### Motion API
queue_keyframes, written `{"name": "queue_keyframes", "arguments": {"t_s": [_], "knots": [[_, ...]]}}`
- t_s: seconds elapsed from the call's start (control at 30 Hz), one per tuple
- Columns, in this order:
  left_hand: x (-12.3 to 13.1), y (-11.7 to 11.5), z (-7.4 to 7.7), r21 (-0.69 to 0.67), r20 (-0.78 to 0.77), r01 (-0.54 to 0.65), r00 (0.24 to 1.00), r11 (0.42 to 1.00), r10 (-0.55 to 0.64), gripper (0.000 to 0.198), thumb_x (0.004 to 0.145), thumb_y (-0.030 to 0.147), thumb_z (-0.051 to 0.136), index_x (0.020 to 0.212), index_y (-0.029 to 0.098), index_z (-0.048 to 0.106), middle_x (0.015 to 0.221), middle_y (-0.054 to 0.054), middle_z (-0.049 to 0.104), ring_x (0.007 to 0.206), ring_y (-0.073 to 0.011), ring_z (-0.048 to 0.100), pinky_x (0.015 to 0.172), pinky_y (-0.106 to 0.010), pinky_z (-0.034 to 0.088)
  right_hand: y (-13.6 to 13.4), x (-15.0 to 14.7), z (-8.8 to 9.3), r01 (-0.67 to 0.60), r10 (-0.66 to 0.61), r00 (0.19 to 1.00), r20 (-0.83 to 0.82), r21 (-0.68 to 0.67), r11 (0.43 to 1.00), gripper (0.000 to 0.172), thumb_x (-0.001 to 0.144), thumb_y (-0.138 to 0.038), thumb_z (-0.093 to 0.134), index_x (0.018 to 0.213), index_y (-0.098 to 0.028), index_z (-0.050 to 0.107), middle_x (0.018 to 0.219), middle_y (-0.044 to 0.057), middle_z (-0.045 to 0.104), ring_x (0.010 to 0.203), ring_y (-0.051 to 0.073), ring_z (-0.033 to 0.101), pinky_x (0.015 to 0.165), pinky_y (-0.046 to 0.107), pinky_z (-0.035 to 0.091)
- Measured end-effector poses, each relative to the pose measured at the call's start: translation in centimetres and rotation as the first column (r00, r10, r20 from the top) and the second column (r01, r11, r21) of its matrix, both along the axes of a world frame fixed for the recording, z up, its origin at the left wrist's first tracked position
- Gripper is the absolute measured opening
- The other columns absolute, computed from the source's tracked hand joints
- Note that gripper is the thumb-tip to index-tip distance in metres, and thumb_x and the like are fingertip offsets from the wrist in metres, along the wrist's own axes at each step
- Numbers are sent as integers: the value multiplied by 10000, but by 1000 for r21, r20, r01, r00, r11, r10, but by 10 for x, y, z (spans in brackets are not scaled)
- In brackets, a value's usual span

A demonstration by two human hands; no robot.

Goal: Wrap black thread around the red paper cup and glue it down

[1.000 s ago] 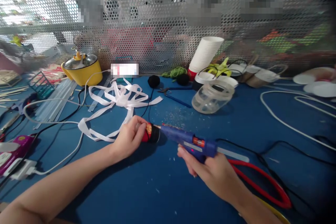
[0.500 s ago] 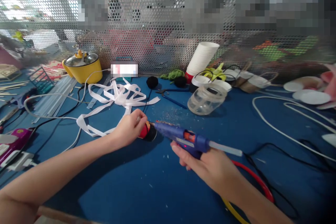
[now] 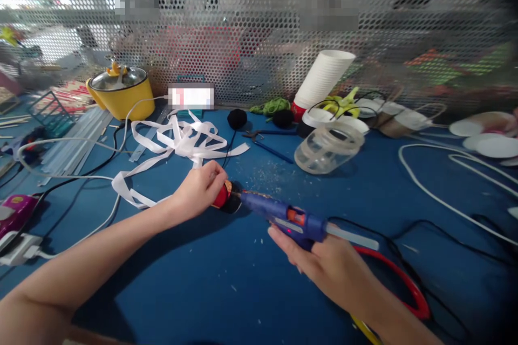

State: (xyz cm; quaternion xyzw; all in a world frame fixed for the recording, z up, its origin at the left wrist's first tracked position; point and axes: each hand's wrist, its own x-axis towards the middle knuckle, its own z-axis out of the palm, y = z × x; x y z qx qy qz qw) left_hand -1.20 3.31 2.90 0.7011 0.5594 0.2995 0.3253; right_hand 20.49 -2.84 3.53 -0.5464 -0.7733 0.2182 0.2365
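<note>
My left hand [image 3: 200, 190] is closed, fingers pinched at a small red and black cup-shaped piece [image 3: 232, 200]. That piece lies tilted near the tabletop, partly hidden by the fingers. From a black yarn ball [image 3: 237, 118] a dark strand runs down toward this hand. My right hand [image 3: 319, 259] grips a blue glue gun [image 3: 279, 213], its small red light lit and a clear glue stick [image 3: 354, 236] poking out of the back. The gun's nozzle points left, at or very close to the piece; whether it touches is unclear.
Tangled white ribbon [image 3: 186, 143] lies beyond my left hand. Blue-handled pliers [image 3: 269, 145], a clear plastic jar [image 3: 329, 148] and stacked white cups [image 3: 326, 78] stand farther back. A yellow pot [image 3: 123, 97], a power strip [image 3: 18, 248] and cables are left. Perforated metal mesh [image 3: 259, 21] closes the back.
The view has shifted slightly, so the table things appear a little displaced. Both hands keep their grips, and the glue gun's nozzle stays at the red and black piece.
</note>
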Motion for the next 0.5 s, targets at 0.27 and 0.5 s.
{"name": "queue_keyframes", "arguments": {"t_s": [0.27, 0.5], "knots": [[1, -3, 0, -4, 30, 10, 999, 1000, -10, 166, 828, 295, 422, 734, 175, 490, 556, 20, 547, 482, -98, 451, 490, -209, 335, -1, -7, 8, -7, 6, 1000, 28, 20, 1000, 275, 785, -464, 510, 664, -270, 662, 465, 34, 582, 650, 257, 647, 579, 324, 504], [1, -4, 0, 14, 21, 8, 1000, 1000, -8, 132, 824, 259, 460, 735, 172, 501, 557, 27, 568, 473, -86, 460, 486, -194, 337, -4, -12, 12, -100, 78, 990, 115, 197, 975, 279, 850, -367, 447, 748, -222, 663, 762, 87, 695, 729, 232, 666, 660, 312, 538]]}}
